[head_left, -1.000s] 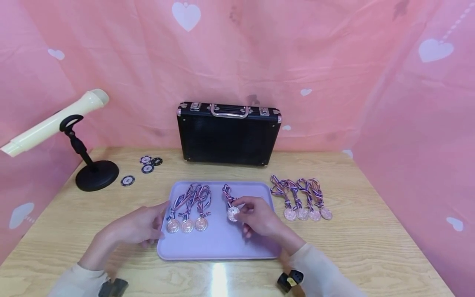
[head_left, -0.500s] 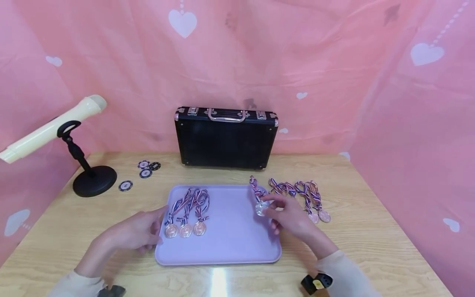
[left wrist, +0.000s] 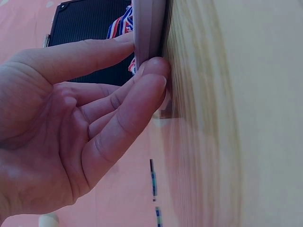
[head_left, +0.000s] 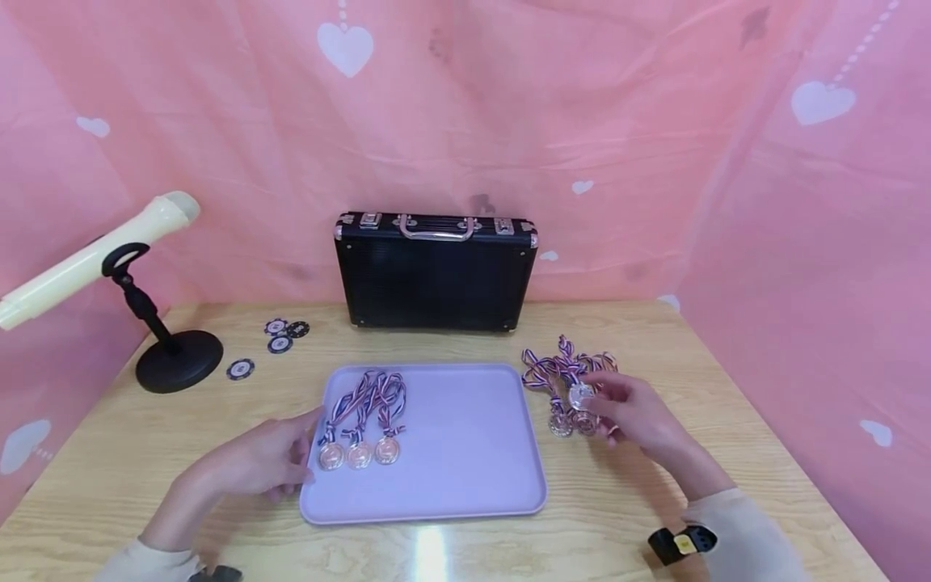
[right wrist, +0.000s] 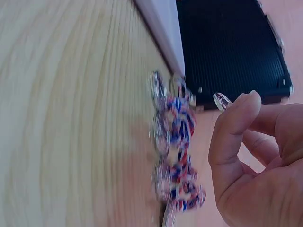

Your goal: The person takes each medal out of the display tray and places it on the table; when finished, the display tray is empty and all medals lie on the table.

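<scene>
My right hand pinches a silver medal by its disc between thumb and fingers; its striped ribbon stretches away behind it. The medal is raised over several other medals lying in a row right of the tray, and partly hides them. In the right wrist view its shiny disc shows edge-on at the fingertips. My left hand pinches the left rim of the lilac tray, thumb on top and fingers at its underside. Three medals with knotted red, white and blue ribbons lie on the tray's left side.
A black briefcase stands upright behind the tray. At the left back is a cream microphone on a black stand. Several poker chips lie near it. A pink cloth hangs around the wooden table.
My right hand has carried the medal rightward, from above the tray past its right edge to over the row of medals. The left hand keeps its place at the tray's left rim.
</scene>
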Demonstrator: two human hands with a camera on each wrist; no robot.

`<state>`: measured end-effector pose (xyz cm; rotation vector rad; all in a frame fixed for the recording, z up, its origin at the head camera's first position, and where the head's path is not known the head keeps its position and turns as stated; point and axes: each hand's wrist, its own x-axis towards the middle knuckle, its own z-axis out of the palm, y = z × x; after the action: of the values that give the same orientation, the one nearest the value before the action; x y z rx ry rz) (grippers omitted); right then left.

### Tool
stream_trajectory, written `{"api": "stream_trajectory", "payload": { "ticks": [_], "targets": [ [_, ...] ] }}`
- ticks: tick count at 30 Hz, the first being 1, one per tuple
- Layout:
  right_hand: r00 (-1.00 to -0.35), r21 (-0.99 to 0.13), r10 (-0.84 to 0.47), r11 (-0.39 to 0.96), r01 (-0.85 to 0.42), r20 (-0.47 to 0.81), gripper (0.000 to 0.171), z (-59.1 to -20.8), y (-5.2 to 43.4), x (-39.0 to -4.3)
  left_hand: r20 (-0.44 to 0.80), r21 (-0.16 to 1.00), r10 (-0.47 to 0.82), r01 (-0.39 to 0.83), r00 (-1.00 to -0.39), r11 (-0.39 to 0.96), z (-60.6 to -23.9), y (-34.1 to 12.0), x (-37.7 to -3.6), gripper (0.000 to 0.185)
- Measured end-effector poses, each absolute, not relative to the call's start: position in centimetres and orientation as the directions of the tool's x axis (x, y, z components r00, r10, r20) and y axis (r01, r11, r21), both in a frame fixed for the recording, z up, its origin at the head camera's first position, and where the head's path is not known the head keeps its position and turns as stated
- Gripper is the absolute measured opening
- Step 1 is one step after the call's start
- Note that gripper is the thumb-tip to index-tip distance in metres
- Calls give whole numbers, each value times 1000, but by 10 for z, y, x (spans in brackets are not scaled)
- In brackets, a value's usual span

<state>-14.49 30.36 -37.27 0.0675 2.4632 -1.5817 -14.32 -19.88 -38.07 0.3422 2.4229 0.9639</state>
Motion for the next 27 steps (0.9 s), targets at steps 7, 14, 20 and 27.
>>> {"api": "stream_trajectory", "payload": {
  "ticks": [7,14,20,27],
  "targets": [
    [-975,-885,-34,427,186,-221,56,-370,342,-143,-360,709,411,41,-838,704,-382,-198,-144,91],
    [-974,-861,31,462,214,-225,55,-366,384,-142,-347,717,430,59,-833,694,-381,-200,-145,92],
    [-954,-833,37,479,278,-297,60,-377,403,-139,-323,729,453,86,-831,679,-385,-202,-145,93],
    [-948,-777,49,561,286,-313,52,-387,408,-134,-343,730,438,57,-831,681,-386,-202,-144,93]
  ]
}}
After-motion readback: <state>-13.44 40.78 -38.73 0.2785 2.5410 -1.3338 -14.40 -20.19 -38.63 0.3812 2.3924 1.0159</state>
